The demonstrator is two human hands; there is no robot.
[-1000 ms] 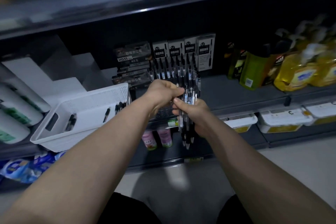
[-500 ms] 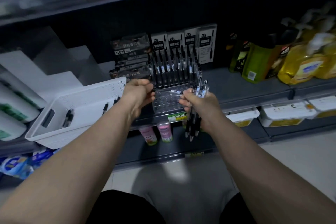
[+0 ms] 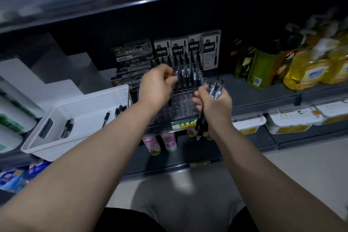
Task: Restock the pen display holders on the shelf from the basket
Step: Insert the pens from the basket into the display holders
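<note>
**A:** On the middle shelf (image 3: 254, 98), what stands there?
**B:** The clear pen holder (image 3: 180, 105): upright pens (image 3: 186, 73) fill its back rows.
**A:** And the hands?
**B:** The left hand (image 3: 157, 84) hovers over it, fingertips pinching a single pen (image 3: 170, 100), though it is blurred. The right hand (image 3: 214, 105), at the holder's right corner, wraps a bundle of pens (image 3: 215, 88).
**A:** The basket?
**B:** The white basket (image 3: 56, 137) sits left of the holder, with loose pens (image 3: 68, 128) inside.

Arms outstretched; left hand (image 3: 157, 85) pinching single pen (image 3: 170, 98); right hand (image 3: 216, 106) gripping pen bundle (image 3: 215, 88)
</note>
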